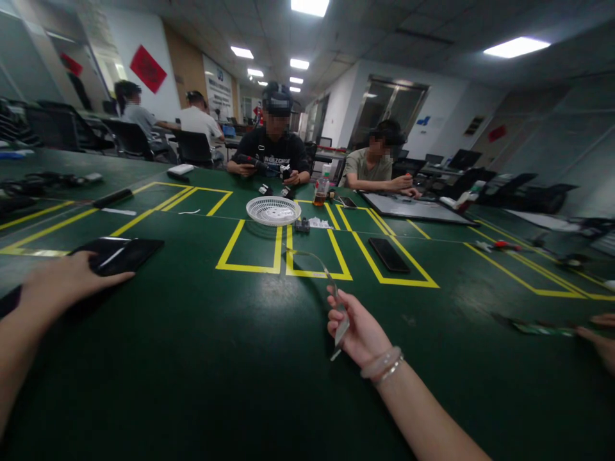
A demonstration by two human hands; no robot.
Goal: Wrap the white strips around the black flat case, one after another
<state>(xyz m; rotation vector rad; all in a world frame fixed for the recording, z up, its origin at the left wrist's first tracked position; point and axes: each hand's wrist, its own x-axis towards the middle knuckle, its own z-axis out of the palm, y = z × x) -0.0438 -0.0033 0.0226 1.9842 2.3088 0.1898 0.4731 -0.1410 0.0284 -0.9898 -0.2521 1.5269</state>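
Observation:
My right hand point(353, 323), with bracelets at its wrist, is closed around a thin, curved, translucent strip point(340, 333) above the green table point(216, 358). The strip's far end bends left toward the yellow tape rectangles. At the left, my left hand point(72, 278) has its thumb and fingers apart and rests against a flat black object point(127, 255); its fingertips are partly hidden there. A round white slotted basket point(273, 211) sits beyond my right hand, with a small dark part point(302, 225) beside it.
A black phone point(389, 255) lies right of centre. Farther back stand a bottle point(321, 187) and a large flat panel point(416, 208). Two people sit across the table. Another person's hands point(598, 336) are near a green board point(541, 328) at the right edge. Cables point(45, 184) lie far left.

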